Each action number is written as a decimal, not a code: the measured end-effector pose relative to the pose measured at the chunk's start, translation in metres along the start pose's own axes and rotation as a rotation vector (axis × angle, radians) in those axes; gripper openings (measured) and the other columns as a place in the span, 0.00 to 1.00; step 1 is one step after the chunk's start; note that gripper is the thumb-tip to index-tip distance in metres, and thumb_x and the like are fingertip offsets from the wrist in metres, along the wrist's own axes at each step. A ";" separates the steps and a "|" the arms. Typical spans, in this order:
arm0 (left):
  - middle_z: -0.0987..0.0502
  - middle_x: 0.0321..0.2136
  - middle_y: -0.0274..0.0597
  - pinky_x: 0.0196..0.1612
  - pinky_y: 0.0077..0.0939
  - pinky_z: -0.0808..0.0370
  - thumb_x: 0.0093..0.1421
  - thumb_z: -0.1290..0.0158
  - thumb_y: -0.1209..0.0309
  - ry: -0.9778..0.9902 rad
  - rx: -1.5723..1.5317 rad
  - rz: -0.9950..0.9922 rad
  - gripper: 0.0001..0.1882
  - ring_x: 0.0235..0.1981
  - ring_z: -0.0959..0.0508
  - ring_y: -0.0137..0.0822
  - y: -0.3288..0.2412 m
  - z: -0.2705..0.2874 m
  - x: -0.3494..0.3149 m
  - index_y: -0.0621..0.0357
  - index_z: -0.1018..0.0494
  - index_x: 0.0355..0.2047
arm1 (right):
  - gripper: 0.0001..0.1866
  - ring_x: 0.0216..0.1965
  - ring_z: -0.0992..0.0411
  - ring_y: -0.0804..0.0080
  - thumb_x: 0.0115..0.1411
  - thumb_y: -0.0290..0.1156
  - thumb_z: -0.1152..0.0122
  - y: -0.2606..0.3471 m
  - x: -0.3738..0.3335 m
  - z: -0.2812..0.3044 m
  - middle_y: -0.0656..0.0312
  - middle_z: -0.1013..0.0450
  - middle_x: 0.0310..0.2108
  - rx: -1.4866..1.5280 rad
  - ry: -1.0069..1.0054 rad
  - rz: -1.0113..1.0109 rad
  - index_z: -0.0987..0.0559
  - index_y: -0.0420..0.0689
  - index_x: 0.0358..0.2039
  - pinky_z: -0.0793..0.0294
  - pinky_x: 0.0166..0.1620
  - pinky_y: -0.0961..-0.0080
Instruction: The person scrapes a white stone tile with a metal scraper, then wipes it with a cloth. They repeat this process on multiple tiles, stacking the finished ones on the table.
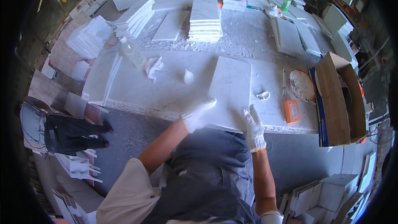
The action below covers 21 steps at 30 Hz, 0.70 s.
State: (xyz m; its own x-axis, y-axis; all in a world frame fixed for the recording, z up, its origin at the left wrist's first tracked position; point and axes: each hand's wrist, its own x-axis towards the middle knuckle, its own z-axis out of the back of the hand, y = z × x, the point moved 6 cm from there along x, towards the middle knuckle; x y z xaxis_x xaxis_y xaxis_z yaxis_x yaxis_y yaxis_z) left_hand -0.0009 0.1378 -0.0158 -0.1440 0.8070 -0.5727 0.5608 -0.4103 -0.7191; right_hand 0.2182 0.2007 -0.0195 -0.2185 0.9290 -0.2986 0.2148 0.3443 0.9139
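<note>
A white, grey-veined marble tile lies lengthwise in front of me, its near end at the table's front edge. My left hand, in a white knit glove, rests at the tile's near left side, fingers stretched over its surface. Against the near right side is my right hand, also gloved, with straight fingers along the edge. Neither hand visibly wraps round the tile. Left of the tile stands a small white bulb-shaped thing. A crumpled white scrap and an orange box lie to its right.
A clear bottle and a white cloth sit on the left. To the right are a round dish of white paste and a cardboard box. Stacked tiles stand beyond. Another person is at far left.
</note>
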 end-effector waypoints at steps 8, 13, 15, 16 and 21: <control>0.20 0.43 0.36 0.42 0.29 0.17 0.73 0.43 0.69 0.246 -0.074 -0.133 0.11 0.42 0.18 0.30 0.012 0.008 0.008 0.57 0.24 0.52 | 0.33 0.67 0.31 0.63 0.68 0.36 0.37 -0.044 0.027 -0.018 0.54 0.28 0.66 0.235 0.182 -0.293 0.32 0.37 0.70 0.32 0.69 0.66; 0.22 0.50 0.44 0.54 0.37 0.15 0.72 0.44 0.74 0.294 -0.031 -0.072 0.20 0.51 0.18 0.40 0.024 0.011 -0.007 0.64 0.31 0.62 | 0.40 0.69 0.32 0.58 0.59 0.30 0.30 -0.074 0.039 -0.001 0.52 0.28 0.66 0.391 0.154 -0.328 0.33 0.36 0.71 0.33 0.70 0.65; 0.23 0.50 0.47 0.55 0.40 0.15 0.72 0.43 0.74 0.193 0.065 0.039 0.23 0.52 0.18 0.44 0.030 0.021 -0.020 0.66 0.33 0.63 | 0.39 0.68 0.31 0.55 0.59 0.30 0.33 -0.079 0.049 0.007 0.49 0.28 0.66 0.128 0.193 -0.135 0.33 0.38 0.71 0.32 0.69 0.63; 0.23 0.51 0.49 0.55 0.43 0.15 0.71 0.42 0.73 0.175 0.150 0.053 0.24 0.52 0.17 0.46 0.029 0.026 -0.028 0.67 0.34 0.64 | 0.39 0.67 0.30 0.53 0.58 0.28 0.34 -0.086 0.052 0.014 0.48 0.29 0.66 -0.011 0.178 -0.090 0.33 0.38 0.71 0.32 0.68 0.62; 0.20 0.48 0.55 0.52 0.46 0.14 0.72 0.42 0.68 0.329 -0.179 0.178 0.26 0.46 0.14 0.50 0.028 0.051 -0.055 0.71 0.35 0.64 | 0.43 0.58 0.26 0.45 0.53 0.21 0.37 -0.111 0.062 0.021 0.47 0.27 0.64 -0.010 0.329 0.124 0.33 0.42 0.72 0.26 0.61 0.53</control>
State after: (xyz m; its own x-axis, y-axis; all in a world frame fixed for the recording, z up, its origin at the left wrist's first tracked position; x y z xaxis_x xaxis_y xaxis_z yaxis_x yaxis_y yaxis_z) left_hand -0.0192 0.0607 -0.0244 0.2196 0.8349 -0.5047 0.6903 -0.4986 -0.5243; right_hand 0.2004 0.2232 -0.1451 -0.4866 0.8697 -0.0826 0.2501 0.2292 0.9407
